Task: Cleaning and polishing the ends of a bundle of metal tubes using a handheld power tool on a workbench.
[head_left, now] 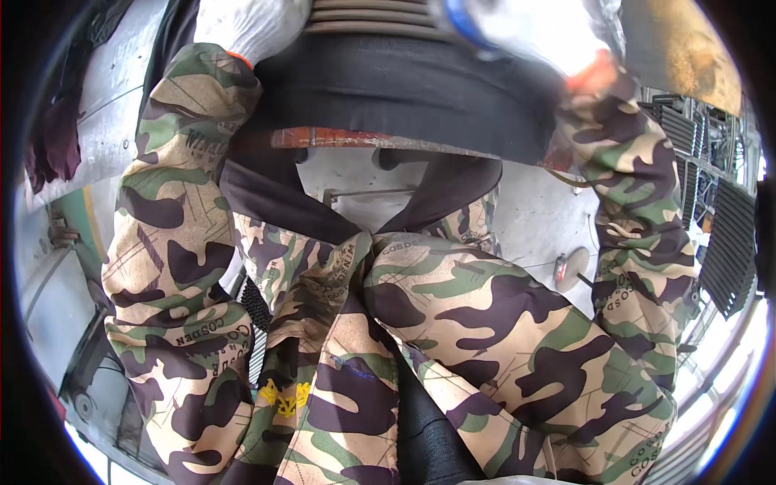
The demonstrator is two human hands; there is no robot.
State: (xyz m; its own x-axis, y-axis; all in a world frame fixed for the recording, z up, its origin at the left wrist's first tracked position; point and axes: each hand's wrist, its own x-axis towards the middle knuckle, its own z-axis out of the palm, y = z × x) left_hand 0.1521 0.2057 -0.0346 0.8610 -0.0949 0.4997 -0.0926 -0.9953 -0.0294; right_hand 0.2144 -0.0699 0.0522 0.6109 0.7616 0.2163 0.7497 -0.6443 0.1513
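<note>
My left hand (252, 26), in a white knit glove with an orange cuff edge, is at the top of the view beside a row of brown ribbed strips (368, 11). Its fingers are cut off by the upper edge. My right hand (537, 36), also white-gloved, is on the other side of the strips, smeared by motion and glare. A curved blue thing (469, 24) shows at its inner side; I cannot tell whether the hand holds it. Under both hands spreads a black cloth (404, 85) over a bench whose worn red edge (323, 137) faces me.
Camouflage sleeves and clothing fill the near part. Dark cloth (56, 141) hangs at the far left. On the right are a rust-stained panel (687, 40) and racks of dark slatted parts (727, 246). A round metal disc (574, 265) is low by my right arm.
</note>
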